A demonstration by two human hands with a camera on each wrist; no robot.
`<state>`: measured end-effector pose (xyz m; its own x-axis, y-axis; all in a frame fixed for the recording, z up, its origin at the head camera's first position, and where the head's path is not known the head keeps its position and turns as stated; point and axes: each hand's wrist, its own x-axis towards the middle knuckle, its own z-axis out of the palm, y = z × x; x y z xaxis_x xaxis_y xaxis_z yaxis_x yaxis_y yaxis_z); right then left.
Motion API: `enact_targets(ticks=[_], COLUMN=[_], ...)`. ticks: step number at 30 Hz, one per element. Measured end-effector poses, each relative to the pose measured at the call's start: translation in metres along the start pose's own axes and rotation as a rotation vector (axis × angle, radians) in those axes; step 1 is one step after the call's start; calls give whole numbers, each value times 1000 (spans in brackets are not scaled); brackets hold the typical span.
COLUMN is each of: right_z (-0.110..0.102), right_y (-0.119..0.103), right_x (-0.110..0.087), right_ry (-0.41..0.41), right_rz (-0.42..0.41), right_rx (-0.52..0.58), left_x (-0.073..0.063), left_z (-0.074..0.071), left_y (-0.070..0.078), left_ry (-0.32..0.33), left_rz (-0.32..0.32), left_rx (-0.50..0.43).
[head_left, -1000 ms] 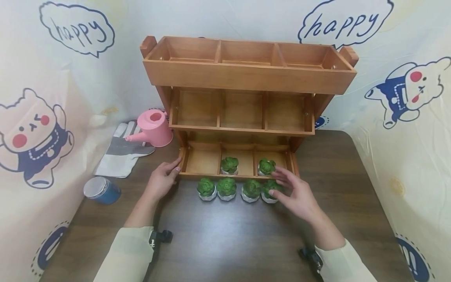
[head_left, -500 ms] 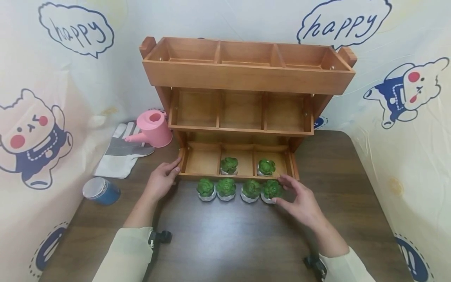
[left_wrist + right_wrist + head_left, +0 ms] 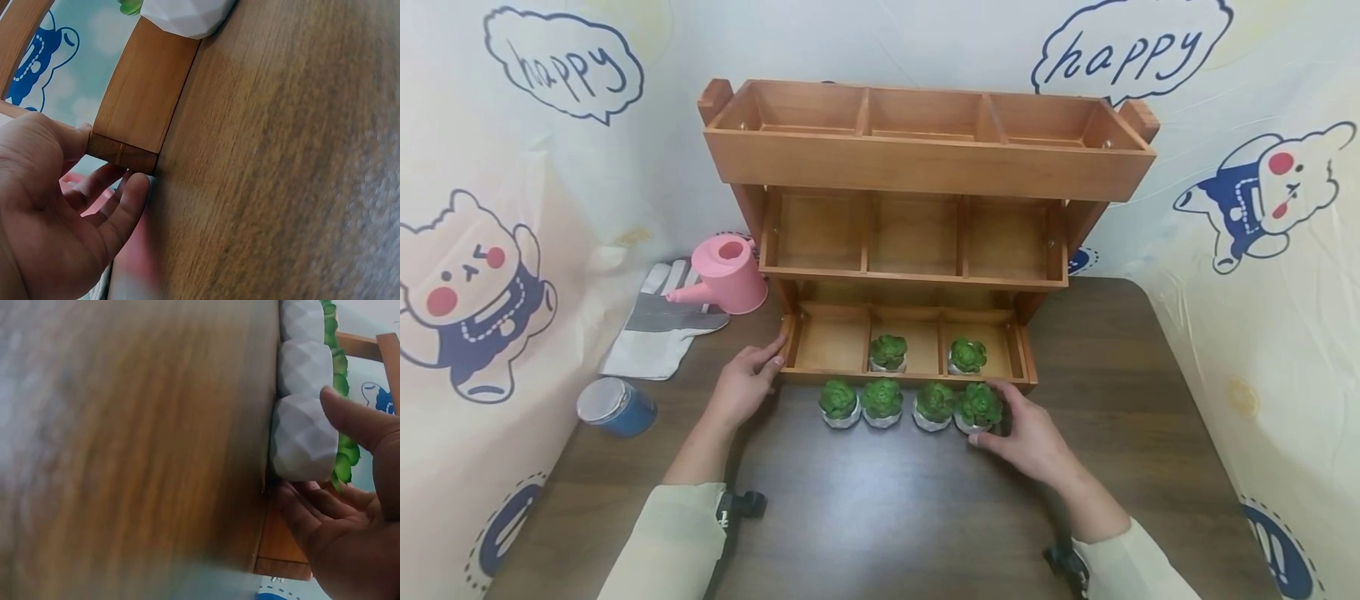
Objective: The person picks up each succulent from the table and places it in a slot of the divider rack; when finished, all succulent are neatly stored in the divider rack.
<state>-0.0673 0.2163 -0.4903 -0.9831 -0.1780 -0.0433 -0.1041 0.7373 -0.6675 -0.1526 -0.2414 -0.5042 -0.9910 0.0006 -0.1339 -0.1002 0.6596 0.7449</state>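
Observation:
My right hand (image 3: 1033, 433) curves around the rightmost potted succulent (image 3: 980, 405), its thumb at the front. In the right wrist view, the fingers (image 3: 297, 509) lie against the side of the faceted white pot (image 3: 304, 440). My left hand (image 3: 745, 385) touches the left end of the bottom tier of a wooden tiered shelf (image 3: 925, 162), thumb and index finger at the corner. In the left wrist view, the other fingers bend loosely below that end. More succulents (image 3: 882, 402) stand in a row before the shelf; one (image 3: 888, 353) sits in the bottom middle compartment, another (image 3: 967, 356) in the right.
Left of the shelf stands a pink watering can (image 3: 730, 275) beside a white-and-grey glove (image 3: 655, 333). A blue jar with a silver lid (image 3: 617, 406) is at the table's left edge. Printed cloth (image 3: 1247, 192) hangs around the dark wooden table (image 3: 865, 517).
My right hand has come down from above the rightmost succulent to its right side, and its thumb has moved to the front of the pot. The left hand has stayed in place.

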Motion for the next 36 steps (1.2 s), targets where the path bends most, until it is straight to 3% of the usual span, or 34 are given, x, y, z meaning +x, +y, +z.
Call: enact_targets(ticks=[18, 36], right_z=[-3, -21], right_y=[-2, -23], right_x=[-3, 1], right_ry=[41, 127], right_rz=[26, -75], right_rx=[19, 112], left_x=[-1, -2], left_z=[0, 1], left_y=[2, 4], left_ry=[-1, -2], left_rz=[-6, 3], left_rx=[14, 3])
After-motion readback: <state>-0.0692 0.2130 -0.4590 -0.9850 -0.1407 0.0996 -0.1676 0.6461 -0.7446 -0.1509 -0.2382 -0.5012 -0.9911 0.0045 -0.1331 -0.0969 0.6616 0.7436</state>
